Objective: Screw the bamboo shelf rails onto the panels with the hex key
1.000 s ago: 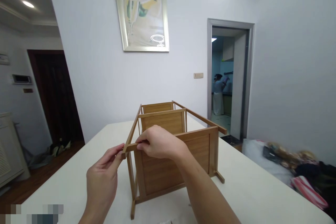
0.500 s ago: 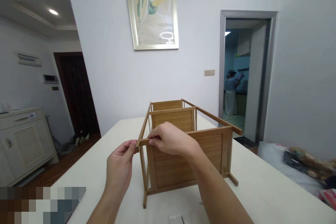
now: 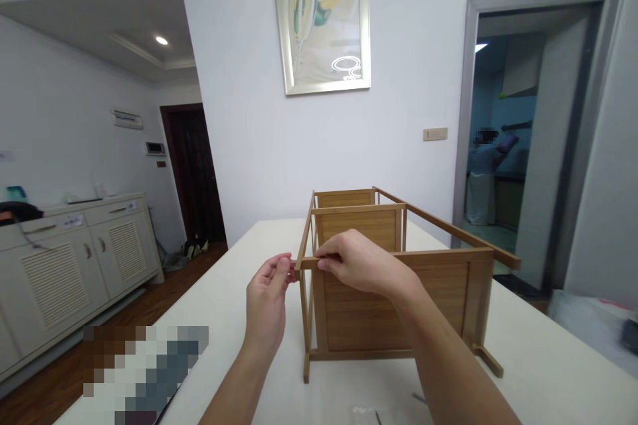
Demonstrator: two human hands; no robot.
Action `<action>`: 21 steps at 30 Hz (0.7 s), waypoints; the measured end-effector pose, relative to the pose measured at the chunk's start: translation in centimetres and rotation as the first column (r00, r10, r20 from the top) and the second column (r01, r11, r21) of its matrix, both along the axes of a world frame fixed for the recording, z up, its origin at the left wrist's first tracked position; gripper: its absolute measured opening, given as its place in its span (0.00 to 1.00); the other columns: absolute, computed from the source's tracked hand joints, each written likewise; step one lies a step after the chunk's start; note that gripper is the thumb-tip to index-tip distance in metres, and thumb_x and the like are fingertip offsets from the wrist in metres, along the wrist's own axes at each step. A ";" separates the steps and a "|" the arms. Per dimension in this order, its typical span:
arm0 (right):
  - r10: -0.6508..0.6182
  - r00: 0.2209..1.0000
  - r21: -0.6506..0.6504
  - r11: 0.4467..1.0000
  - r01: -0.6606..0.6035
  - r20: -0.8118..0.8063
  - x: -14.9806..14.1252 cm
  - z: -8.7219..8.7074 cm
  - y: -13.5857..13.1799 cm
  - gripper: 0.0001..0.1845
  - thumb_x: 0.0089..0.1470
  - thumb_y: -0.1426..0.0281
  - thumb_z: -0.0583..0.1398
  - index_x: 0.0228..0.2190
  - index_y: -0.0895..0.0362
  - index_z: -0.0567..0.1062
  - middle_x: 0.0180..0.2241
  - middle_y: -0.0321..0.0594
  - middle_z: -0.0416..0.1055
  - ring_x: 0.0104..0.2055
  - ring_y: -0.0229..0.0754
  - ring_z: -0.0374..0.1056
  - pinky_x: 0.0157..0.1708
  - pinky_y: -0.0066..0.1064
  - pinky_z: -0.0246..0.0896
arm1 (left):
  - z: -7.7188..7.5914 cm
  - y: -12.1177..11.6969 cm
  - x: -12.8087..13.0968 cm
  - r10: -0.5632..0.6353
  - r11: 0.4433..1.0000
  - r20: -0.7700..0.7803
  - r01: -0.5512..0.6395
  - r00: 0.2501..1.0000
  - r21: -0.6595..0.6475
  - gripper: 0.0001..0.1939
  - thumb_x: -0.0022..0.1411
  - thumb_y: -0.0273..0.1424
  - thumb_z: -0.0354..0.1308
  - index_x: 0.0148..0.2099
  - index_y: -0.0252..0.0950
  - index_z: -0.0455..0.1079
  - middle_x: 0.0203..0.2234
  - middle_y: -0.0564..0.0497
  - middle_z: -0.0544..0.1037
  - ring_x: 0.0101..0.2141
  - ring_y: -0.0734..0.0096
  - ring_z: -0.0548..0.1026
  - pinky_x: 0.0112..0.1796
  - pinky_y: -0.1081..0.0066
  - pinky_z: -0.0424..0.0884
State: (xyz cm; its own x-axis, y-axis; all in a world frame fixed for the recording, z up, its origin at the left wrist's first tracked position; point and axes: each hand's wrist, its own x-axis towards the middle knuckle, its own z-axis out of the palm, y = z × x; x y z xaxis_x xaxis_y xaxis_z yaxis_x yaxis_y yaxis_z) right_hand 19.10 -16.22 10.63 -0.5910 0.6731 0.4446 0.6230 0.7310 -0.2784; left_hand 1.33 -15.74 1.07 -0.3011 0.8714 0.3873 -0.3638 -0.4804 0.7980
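A brown wooden shelf rack (image 3: 393,309) lies on its side on the white table, its panels standing upright one behind another. My right hand (image 3: 366,265) pinches the top rail of the nearest panel close to its left corner, with thumb and fingertips around the wood. My left hand (image 3: 269,289) is just left of that corner, thumb and fingers pressed together at the outer face of the post. Something small may be between those fingertips, but I cannot make it out. The right forearm covers part of the near panel.
On the white table (image 3: 239,272), a small clear bag (image 3: 363,414) and a thin dark metal piece (image 3: 419,398) lie near the front edge. A pixelated patch covers the left edge. Cabinets (image 3: 84,259) stand at left. Through the doorway at right, a person (image 3: 481,179) stands in another room.
The view has turned left, so the scene sits further right. My left fingertips have moved from the rack's corner to its outer side. The right hand keeps hold of the rail.
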 end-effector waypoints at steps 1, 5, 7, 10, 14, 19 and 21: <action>0.001 1.000 -0.001 1.000 -0.001 -0.003 0.0 0.0 0.0 0.11 0.57 0.71 0.58 0.28 0.57 0.80 0.22 0.36 0.72 0.22 0.34 0.58 0.24 0.27 0.48 | -0.1 0.1 0.0 0.005 1.000 -0.023 -0.005 1.000 -0.005 0.15 0.54 0.41 0.66 0.36 0.34 0.75 0.30 0.51 0.78 0.31 0.74 0.72 0.37 0.71 0.68; 0.010 1.000 -0.001 1.000 -0.010 -0.015 0.0 -0.1 0.2 0.11 0.57 0.71 0.58 0.30 0.56 0.81 0.23 0.37 0.74 0.23 0.34 0.60 0.25 0.27 0.48 | -0.3 0.5 0.0 0.038 0.999 -0.117 -0.038 0.992 -0.001 0.13 0.54 0.40 0.66 0.33 0.34 0.76 0.27 0.52 0.76 0.29 0.76 0.69 0.35 0.73 0.66; 0.015 1.000 -0.004 1.000 -0.015 -0.018 0.0 -0.1 0.2 0.11 0.57 0.72 0.58 0.29 0.56 0.80 0.23 0.37 0.74 0.23 0.34 0.60 0.25 0.27 0.49 | -0.4 0.6 -0.1 0.044 0.999 -0.123 -0.042 0.991 0.019 0.13 0.53 0.39 0.67 0.36 0.34 0.77 0.29 0.51 0.78 0.31 0.75 0.70 0.36 0.72 0.67; 0.016 1.000 -0.007 1.000 -0.016 -0.008 0.0 -0.1 0.2 0.11 0.57 0.71 0.58 0.27 0.56 0.79 0.21 0.36 0.72 0.22 0.34 0.58 0.25 0.27 0.48 | -0.4 0.8 -0.1 0.046 0.997 -0.113 -0.040 0.993 0.062 0.13 0.52 0.38 0.68 0.38 0.35 0.78 0.33 0.50 0.79 0.35 0.71 0.72 0.38 0.71 0.68; 0.022 1.000 0.001 1.000 -0.022 -0.014 0.0 -0.2 0.3 0.11 0.57 0.71 0.58 0.28 0.56 0.80 0.22 0.36 0.72 0.22 0.34 0.58 0.25 0.27 0.49 | -0.3 0.6 -0.1 0.016 0.998 -0.088 -0.011 0.996 0.065 0.15 0.50 0.36 0.69 0.40 0.35 0.79 0.35 0.48 0.80 0.38 0.67 0.74 0.41 0.68 0.69; 0.022 1.000 0.007 1.000 -0.022 -0.008 0.0 -0.1 0.3 0.11 0.57 0.72 0.57 0.26 0.56 0.78 0.20 0.35 0.71 0.22 0.34 0.58 0.25 0.27 0.49 | -0.2 0.3 0.0 -0.024 1.000 -0.018 0.024 1.000 0.015 0.20 0.52 0.38 0.68 0.46 0.35 0.76 0.35 0.47 0.79 0.36 0.70 0.74 0.39 0.69 0.68; 0.021 1.000 0.011 1.000 -0.021 0.000 -0.1 0.1 0.2 0.12 0.57 0.72 0.57 0.25 0.56 0.77 0.20 0.34 0.70 0.21 0.34 0.57 0.24 0.27 0.48 | -0.2 0.3 0.2 -0.004 1.000 -0.033 0.004 0.999 0.010 0.18 0.54 0.39 0.66 0.44 0.34 0.76 0.33 0.48 0.78 0.33 0.73 0.72 0.37 0.71 0.67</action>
State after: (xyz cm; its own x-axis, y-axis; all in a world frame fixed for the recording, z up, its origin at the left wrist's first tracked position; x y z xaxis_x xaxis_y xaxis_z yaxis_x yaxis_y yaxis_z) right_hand 19.04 -16.06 10.68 -0.6053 0.6553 0.4519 0.6072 0.7472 -0.2702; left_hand 1.50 -15.39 0.92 -0.2846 0.8686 0.4055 -0.3395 -0.4870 0.8047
